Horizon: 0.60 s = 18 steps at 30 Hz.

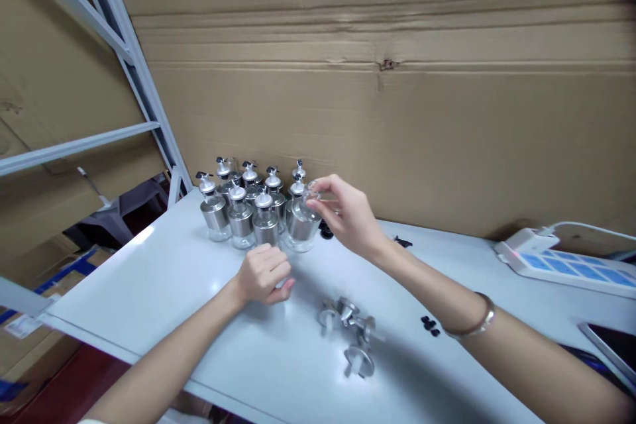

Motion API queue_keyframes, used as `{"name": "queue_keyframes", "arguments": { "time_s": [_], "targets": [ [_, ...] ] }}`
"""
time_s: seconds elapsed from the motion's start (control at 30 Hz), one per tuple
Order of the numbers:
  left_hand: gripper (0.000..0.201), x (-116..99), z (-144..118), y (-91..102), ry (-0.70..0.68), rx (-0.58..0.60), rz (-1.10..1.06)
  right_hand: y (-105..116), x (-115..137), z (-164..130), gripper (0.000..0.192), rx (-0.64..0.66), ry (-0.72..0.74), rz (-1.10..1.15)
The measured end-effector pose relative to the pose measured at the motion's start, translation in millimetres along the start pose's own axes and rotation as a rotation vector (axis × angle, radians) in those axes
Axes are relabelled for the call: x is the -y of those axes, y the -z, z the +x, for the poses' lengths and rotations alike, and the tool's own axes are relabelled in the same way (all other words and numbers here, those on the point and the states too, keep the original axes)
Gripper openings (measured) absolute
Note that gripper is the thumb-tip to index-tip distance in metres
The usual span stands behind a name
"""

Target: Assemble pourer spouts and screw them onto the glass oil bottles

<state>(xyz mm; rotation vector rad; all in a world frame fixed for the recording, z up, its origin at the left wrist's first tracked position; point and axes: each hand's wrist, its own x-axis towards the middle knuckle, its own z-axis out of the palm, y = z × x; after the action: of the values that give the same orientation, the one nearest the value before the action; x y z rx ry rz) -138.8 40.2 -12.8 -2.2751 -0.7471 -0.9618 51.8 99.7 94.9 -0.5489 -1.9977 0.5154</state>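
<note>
Both forearms (pixel 551 366) are cut off at the near edge. Far on the bench (pixel 173 271), fingers of the right hand (pixel 352 213) pinch a bottle (pixel 301 226) by its half-hidden neck; left-hand (pixel 265 274) fingers curl, any contents hidden.

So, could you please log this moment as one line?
right hand: gripping glass bottle by neck | left hand: curled, palm hidden | metal tops: on table

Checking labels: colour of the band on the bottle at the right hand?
The band is silver, seen best in the head view.
</note>
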Motion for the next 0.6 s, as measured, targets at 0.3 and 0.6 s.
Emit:
{"name": "queue_keyframes", "arguments": {
  "time_s": [0.3,0.6],
  "targets": [
    [0.05,30.4,-17.3,-17.2,0.307,-0.055,0.204,-30.4,-37.6,-3.2,0.009,0.16,-0.081,-0.062],
    [0.077,28.7,-19.7,-24.4,0.358,0.042,0.19,-29.5,-41.2,0.2,0.009,0.282,-0.023,-0.223]
  ]
}}
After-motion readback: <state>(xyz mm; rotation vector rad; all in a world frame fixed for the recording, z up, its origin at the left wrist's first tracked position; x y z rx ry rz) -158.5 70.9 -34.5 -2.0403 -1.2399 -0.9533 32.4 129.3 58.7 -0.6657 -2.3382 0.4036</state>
